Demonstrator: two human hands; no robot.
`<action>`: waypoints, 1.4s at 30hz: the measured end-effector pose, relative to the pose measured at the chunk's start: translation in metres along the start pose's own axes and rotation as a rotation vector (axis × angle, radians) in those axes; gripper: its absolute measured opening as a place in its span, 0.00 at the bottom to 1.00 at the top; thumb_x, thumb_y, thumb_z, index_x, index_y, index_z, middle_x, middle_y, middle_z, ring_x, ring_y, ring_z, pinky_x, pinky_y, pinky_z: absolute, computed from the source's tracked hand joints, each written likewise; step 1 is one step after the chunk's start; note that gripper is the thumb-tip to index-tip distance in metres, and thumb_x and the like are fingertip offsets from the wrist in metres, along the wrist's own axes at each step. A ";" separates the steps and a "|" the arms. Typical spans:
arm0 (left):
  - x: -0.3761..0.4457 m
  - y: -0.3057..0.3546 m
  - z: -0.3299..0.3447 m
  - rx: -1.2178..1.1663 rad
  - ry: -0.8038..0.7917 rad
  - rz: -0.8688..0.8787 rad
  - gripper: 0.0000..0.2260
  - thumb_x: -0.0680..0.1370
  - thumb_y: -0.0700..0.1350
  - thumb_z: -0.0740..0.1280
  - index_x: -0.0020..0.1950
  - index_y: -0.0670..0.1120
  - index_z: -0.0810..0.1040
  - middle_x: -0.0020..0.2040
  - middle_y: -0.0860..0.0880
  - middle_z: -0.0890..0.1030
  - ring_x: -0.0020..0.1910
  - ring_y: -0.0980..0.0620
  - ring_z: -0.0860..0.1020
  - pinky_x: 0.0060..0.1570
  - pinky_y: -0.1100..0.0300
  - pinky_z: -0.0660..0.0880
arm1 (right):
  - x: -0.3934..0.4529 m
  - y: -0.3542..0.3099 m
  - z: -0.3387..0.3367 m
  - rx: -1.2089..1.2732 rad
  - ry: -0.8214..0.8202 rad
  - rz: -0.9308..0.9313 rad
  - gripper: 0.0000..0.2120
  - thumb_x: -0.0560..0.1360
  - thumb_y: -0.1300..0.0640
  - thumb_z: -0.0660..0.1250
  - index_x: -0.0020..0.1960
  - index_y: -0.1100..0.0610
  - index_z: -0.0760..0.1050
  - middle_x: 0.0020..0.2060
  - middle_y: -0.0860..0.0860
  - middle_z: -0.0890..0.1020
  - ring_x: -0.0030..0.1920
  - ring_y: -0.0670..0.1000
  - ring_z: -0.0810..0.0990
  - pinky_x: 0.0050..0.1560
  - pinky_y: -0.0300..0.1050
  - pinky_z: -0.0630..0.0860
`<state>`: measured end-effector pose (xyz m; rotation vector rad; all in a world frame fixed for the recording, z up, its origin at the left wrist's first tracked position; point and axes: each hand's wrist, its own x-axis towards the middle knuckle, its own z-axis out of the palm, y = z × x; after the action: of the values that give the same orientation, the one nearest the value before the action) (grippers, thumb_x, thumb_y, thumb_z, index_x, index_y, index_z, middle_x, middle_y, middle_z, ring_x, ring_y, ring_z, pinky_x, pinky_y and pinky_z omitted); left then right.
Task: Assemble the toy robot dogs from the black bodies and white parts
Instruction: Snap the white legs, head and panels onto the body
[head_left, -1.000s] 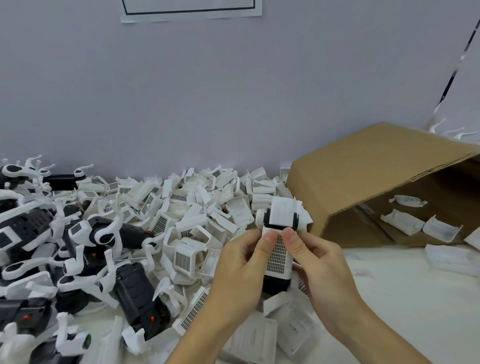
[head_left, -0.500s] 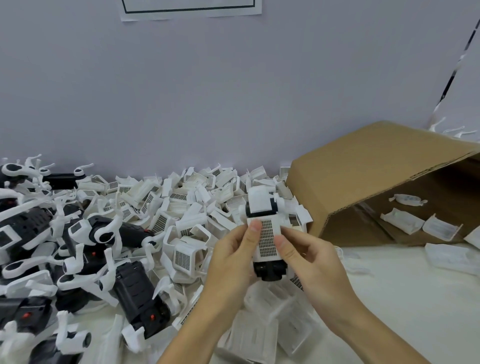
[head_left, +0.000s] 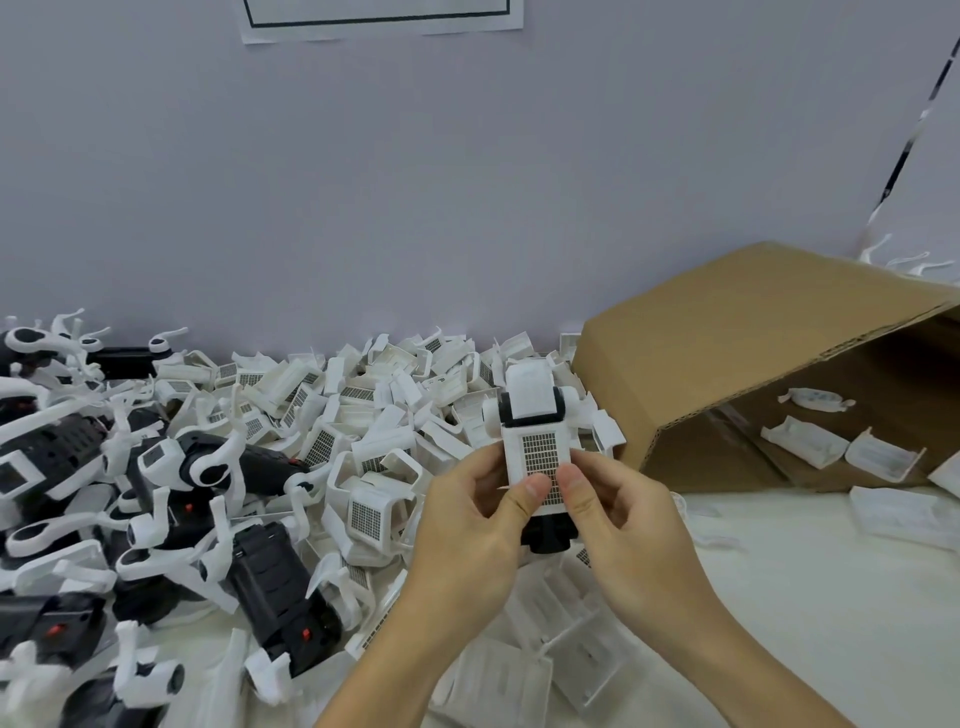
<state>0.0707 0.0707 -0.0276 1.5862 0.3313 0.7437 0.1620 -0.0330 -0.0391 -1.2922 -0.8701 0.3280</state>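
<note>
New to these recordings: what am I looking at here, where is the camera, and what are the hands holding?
No machine here: a camera worn on a person's head looks forward and down at their own bare hands. The left hand and right hand together hold a toy robot dog body, thumbs pressing its white grille cover. On the table lie a heap of loose white parts, black bodies with white legs at left, and a tipped cardboard box at right, with a few white parts inside.
</note>
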 end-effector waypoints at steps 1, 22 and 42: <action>0.000 0.000 0.000 -0.022 -0.001 -0.014 0.11 0.81 0.35 0.66 0.54 0.48 0.84 0.48 0.54 0.88 0.48 0.58 0.86 0.39 0.69 0.79 | 0.000 -0.001 -0.001 0.040 -0.027 0.015 0.13 0.77 0.50 0.64 0.58 0.49 0.82 0.51 0.44 0.87 0.52 0.43 0.85 0.47 0.31 0.79; 0.000 0.001 -0.003 -0.190 0.229 -0.018 0.22 0.62 0.57 0.78 0.50 0.48 0.86 0.46 0.47 0.88 0.48 0.49 0.87 0.49 0.57 0.82 | -0.003 0.001 -0.001 -0.415 0.056 -0.086 0.18 0.73 0.38 0.72 0.61 0.37 0.76 0.57 0.33 0.80 0.61 0.39 0.77 0.54 0.35 0.74; 0.001 0.006 -0.007 0.122 0.399 0.133 0.11 0.77 0.49 0.71 0.58 0.59 0.78 0.55 0.61 0.80 0.54 0.62 0.78 0.47 0.73 0.74 | 0.005 -0.004 -0.021 -0.018 0.148 0.109 0.12 0.72 0.49 0.63 0.52 0.44 0.82 0.40 0.49 0.82 0.40 0.47 0.78 0.42 0.37 0.74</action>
<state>0.0654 0.0760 -0.0218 1.5785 0.5737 1.1655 0.1796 -0.0451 -0.0339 -1.3660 -0.6803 0.3064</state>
